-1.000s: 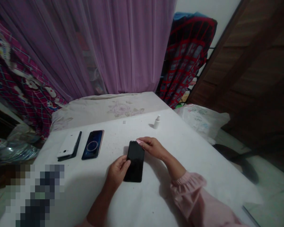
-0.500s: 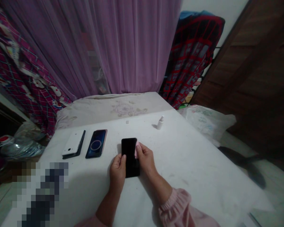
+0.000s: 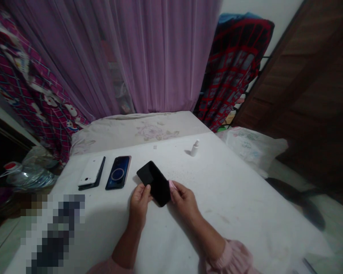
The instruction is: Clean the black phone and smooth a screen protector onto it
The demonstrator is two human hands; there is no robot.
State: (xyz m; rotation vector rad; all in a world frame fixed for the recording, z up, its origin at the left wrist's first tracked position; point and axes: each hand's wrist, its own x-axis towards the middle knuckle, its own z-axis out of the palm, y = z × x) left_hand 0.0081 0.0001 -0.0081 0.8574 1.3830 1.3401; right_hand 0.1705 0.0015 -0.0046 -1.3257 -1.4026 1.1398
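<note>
our black glossy smartphone point(image 3: 156, 183) has swung diagonal at lower centre, our left hand point(image 3: 140, 205) pinching its edge, our right hand point(image 3: 184, 199) pinching a small pink cloth point(image 3: 171, 185) beside it.

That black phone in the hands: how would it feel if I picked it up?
Probably stiff: the black phone shows no bend between the left hand and right hand. Its smooth, glossy face looks rather slippery. Being a flat slab, it likely wouldn't roll on the white sheet.

the black phone point(image 3: 154, 183) is smooth and glossy, the pink cloth point(image 3: 172, 185) soft and matt.
</note>
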